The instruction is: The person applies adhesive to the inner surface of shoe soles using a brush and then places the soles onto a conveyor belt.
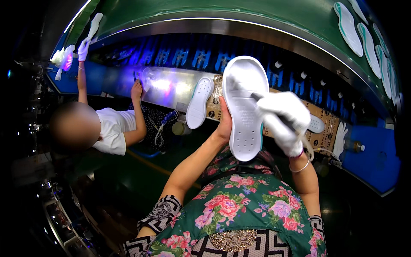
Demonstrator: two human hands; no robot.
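White sole (246, 115) is held up off the bench (180, 77), at its near edge, gripped by the left rim in the bare left hand (224, 122). Dark tool (257, 96) is clasped in the gloved right hand (284, 118); tip blurred, contact can't be told. Sole should be braced firmly from behind; strokes best made light, even, right into the rim.

Dark floor (128, 184), yellow line (156, 166); green worktop (239, 9); metal bench (169, 97), violet-blue glow (165, 81).
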